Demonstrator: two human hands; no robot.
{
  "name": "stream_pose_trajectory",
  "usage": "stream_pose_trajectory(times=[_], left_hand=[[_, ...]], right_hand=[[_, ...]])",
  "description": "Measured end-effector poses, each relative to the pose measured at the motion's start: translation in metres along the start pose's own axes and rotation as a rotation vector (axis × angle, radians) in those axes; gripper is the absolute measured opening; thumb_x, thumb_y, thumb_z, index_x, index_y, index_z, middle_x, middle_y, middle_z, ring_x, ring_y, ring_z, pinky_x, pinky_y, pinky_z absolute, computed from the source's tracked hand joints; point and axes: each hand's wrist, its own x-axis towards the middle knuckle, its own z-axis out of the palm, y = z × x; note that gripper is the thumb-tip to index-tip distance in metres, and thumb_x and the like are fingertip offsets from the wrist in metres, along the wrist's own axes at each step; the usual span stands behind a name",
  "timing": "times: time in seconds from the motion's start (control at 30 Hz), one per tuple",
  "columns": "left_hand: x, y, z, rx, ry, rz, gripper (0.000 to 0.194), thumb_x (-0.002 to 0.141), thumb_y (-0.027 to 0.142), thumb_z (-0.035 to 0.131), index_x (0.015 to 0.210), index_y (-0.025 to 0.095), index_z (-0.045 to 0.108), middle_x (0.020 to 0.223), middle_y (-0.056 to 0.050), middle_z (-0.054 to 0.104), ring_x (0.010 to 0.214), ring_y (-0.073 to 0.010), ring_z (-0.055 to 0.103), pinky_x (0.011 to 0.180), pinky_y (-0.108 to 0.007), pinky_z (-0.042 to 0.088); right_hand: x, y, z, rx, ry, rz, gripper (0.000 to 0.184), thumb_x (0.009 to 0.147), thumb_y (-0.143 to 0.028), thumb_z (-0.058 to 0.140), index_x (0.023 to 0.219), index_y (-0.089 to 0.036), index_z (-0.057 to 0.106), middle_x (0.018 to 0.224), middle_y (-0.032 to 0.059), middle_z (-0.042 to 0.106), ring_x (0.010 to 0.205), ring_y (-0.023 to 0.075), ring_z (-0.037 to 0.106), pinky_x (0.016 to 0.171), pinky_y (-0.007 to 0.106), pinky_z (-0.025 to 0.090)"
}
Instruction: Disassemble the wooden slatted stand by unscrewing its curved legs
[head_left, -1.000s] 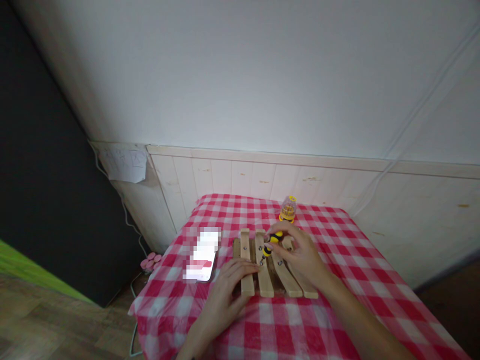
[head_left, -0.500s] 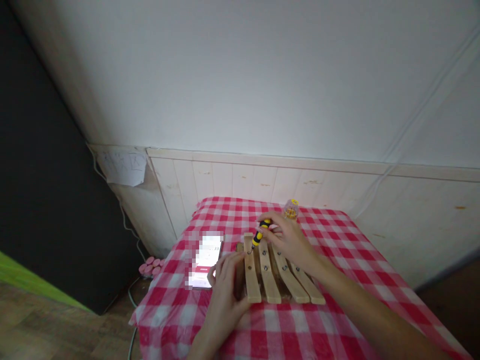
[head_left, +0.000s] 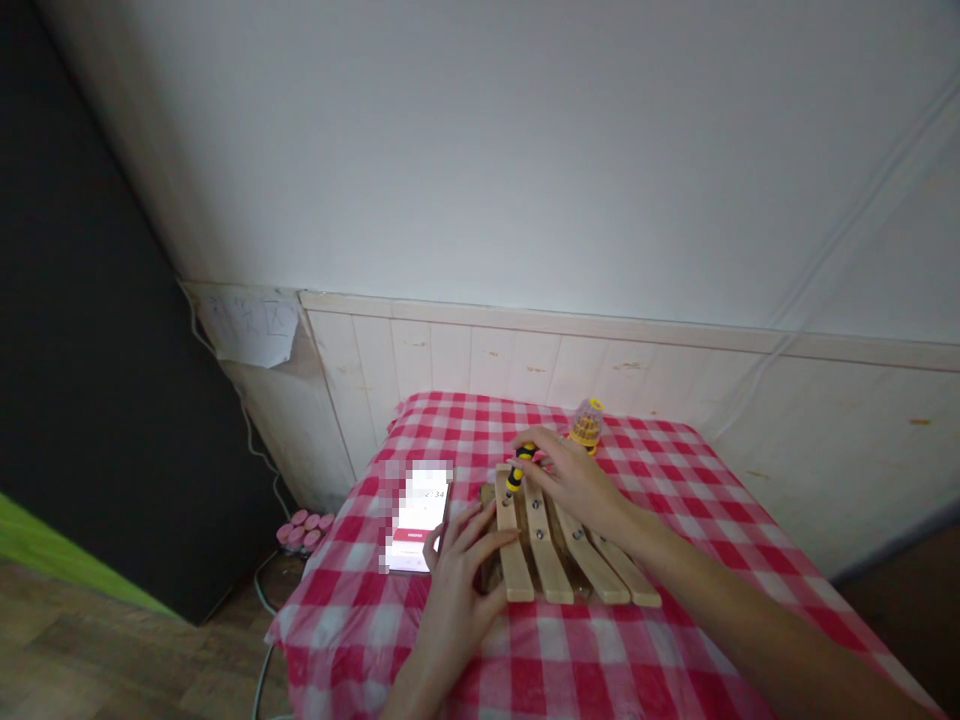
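Observation:
My right hand [head_left: 574, 480] is closed round a small black and yellow screwdriver [head_left: 516, 476]. The screwdriver leans slightly, its tip down at a screw on the leftmost wooden slat [head_left: 517, 577]. Several pale curved slats lie side by side on a darker base, with screws in them. My left hand [head_left: 465, 570] grips the leftmost slat from the left, one finger over its top and the thumb by its near end. Part of the slats on the right is hidden under my right hand and forearm.
A phone [head_left: 417, 515] with a lit screen lies left of my left hand. Behind my right hand stands a clear bit case [head_left: 587, 425] with a yellow base. A red and white checked cloth [head_left: 585, 670] covers the table, which stands against a panelled wall [head_left: 517, 360].
The fingers of my left hand have come over the top of the leftmost slat. The screwdriver stands a little more upright at the same slat. The whole view has shifted slightly.

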Motion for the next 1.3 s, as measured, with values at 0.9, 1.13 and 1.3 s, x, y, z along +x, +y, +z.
stream_pose_trajectory(times=[0.9,1.13,1.3], left_hand=[[0.000,0.002,0.000,0.013,-0.004,-0.031,0.054,0.074,0.005,0.076,0.120,0.031,0.076,0.150,-0.010,0.059,0.143,-0.0380,0.047,0.117,-0.065,0.026],[0.000,0.002,-0.001,0.030,-0.009,-0.018,0.054,0.073,0.004,0.075,0.121,0.030,0.075,0.150,-0.012,0.059,0.142,-0.0383,0.048,0.116,-0.065,0.026],[0.000,0.003,-0.002,0.033,-0.016,-0.020,0.049,0.076,0.008,0.074,0.120,0.031,0.076,0.149,-0.011,0.059,0.141,-0.0391,0.049,0.116,-0.066,0.026]], right_hand=[[0.010,-0.017,0.002,-0.117,-0.185,0.148,0.029,0.103,-0.021,0.049,0.129,-0.021,0.061,0.121,0.0124,0.074,0.096,0.0225,0.074,0.080,0.034,0.057],[0.019,-0.028,-0.005,-0.534,-0.183,0.171,0.030,0.105,-0.034,0.049,0.095,-0.021,0.074,0.086,0.0071,0.080,0.075,0.0231,0.073,0.062,0.029,0.042],[0.021,-0.036,0.002,-0.542,-0.317,-0.067,0.028,0.105,-0.025,0.046,0.091,-0.018,0.070,0.083,0.0088,0.076,0.076,0.0228,0.067,0.067,0.032,0.044]])
